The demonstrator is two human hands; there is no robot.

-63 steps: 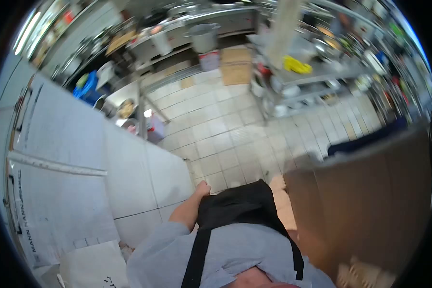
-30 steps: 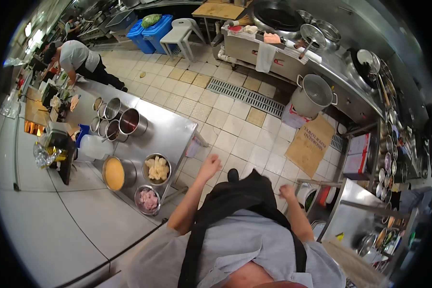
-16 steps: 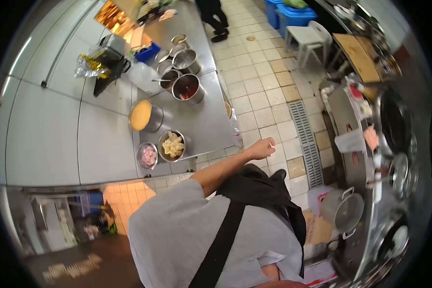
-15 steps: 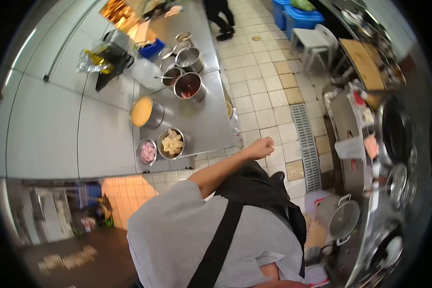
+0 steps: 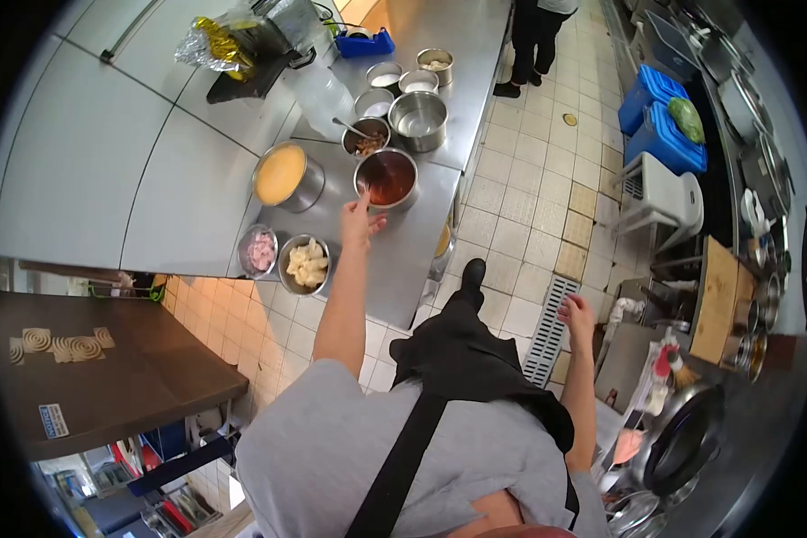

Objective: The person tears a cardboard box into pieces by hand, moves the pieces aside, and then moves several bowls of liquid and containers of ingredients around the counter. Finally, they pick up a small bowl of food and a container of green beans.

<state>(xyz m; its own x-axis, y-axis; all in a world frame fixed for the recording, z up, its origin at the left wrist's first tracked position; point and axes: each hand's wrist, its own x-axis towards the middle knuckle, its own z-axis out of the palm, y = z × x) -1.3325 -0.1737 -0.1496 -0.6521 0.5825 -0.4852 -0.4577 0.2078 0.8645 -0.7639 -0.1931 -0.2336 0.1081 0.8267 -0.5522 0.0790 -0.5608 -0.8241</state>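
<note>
My left hand (image 5: pixel 361 222) is at the near side of a steel pot of dark red liquid (image 5: pixel 392 179); its fingers are apart, with a fingertip at the rim. Behind that pot stand a pot with brown pieces and a spoon (image 5: pixel 366 136) and an empty-looking steel pot (image 5: pixel 418 122). To the left is a tall pot of orange liquid (image 5: pixel 281 175). Nearer me are a bowl of pale yellow chunks (image 5: pixel 306 265) and a bowl of pink pieces (image 5: pixel 259 252). My right hand (image 5: pixel 577 312) hangs over the floor drain, fingers loosely curled and apart, holding nothing.
A person in dark trousers (image 5: pixel 531 45) stands beyond the steel counter (image 5: pixel 394 269). On the right are blue bins (image 5: pixel 663 134), a white stool (image 5: pixel 668 193), a wooden board (image 5: pixel 715 296) and a black wok (image 5: pixel 686 439). A floor drain (image 5: pixel 547 332) runs nearby.
My left hand has moved from over the floor to the pot of red liquid. My right hand has come into view. The camera view has turned, and a foot now shows ahead.
</note>
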